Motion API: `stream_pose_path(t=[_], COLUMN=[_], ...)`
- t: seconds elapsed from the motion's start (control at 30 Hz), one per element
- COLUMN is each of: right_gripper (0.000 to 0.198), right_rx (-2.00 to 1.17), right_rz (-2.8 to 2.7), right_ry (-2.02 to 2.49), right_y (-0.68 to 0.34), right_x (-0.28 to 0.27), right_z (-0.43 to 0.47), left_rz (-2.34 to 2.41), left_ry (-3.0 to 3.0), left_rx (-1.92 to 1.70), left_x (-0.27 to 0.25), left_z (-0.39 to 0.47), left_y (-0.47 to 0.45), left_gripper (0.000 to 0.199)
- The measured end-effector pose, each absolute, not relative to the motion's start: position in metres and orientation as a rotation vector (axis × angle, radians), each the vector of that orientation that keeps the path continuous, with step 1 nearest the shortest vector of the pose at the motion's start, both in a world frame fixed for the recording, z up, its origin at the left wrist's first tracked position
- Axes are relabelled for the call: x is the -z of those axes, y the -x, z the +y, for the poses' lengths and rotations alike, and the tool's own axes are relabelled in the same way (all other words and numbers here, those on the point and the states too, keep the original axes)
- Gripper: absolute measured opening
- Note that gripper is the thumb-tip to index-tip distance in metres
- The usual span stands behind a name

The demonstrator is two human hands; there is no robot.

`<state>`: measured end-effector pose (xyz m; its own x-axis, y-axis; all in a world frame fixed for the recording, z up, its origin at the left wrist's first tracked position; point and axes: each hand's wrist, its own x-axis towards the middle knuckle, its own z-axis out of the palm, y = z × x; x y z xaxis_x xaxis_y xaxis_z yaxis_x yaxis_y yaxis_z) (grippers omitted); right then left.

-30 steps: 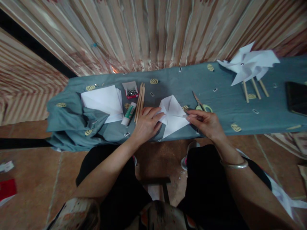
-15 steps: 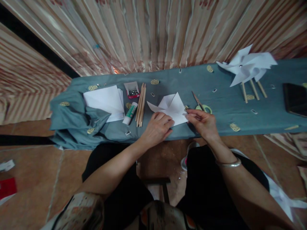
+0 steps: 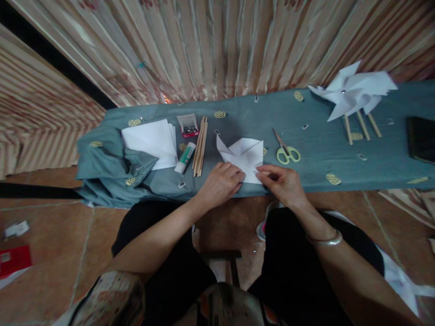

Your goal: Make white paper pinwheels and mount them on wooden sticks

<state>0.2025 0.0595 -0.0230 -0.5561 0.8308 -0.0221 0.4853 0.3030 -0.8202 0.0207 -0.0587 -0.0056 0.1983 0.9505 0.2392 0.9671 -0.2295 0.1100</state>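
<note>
A white paper pinwheel (image 3: 247, 151), partly folded, lies near the front edge of the cloth-covered table. My left hand (image 3: 222, 181) rests on its lower left side, fingers curled and pressed onto the paper. With thumb and forefinger, my right hand (image 3: 280, 181) pinches the paper's lower right part. Just beyond the right hand lie scissors (image 3: 287, 155) with pale green handles. Left of the paper are several wooden sticks (image 3: 200, 147), a glue stick (image 3: 185, 158) and a small open box of metal pins (image 3: 188, 127). The paper's centre is partly hidden by my fingers.
White paper sheets (image 3: 151, 142) are stacked at the left, partly under a fold of the blue-green tablecloth (image 3: 105, 158). Finished pinwheels (image 3: 353, 93) on sticks lie at the right back. A dark object (image 3: 421, 138) sits at the far right. A pleated curtain (image 3: 217, 50) hangs behind.
The paper has turned slightly and come nearer to me. My right hand has moved a little left and down along its edge, away from the scissors, whose handles now show fully.
</note>
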Motion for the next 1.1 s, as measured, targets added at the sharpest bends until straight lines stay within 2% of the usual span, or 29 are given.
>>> stream_pose_path(t=[0.2,0.3,0.5,0.63,0.93,1.1], right_gripper=[0.029,0.030,0.043,0.034,0.024,0.035], right_rx=[-1.111,-1.065,-1.015,-0.955,-0.979,-0.838], right_rz=[-2.289,-2.348,-2.515,-2.544,-2.606,-2.687], right_ry=[1.114,0.925,0.570,0.531,0.487,0.463], right_y=[-0.206,-0.211,-0.210,-0.206,-0.213,-0.212], right_x=[0.014,0.011,0.017,0.019,0.015,0.019], right_z=[0.061,0.067,0.064,0.064,0.065,0.061], left_rz=[-1.908,-1.901,-1.926,-1.919,-1.934,-1.955], left_ry=[2.382,2.375,2.379,2.386,2.434,2.437], left_rx=[0.370,0.398,0.442,0.450,0.429,0.383], left_x=[0.011,0.011,0.010,0.009,0.010,0.009], left_z=[-0.061,-0.062,-0.064,-0.064,-0.065,-0.065], left_y=[-0.023,-0.021,-0.021,-0.021,-0.022,-0.023], left_gripper=[0.020,0.019,0.018,0.018,0.021,0.021])
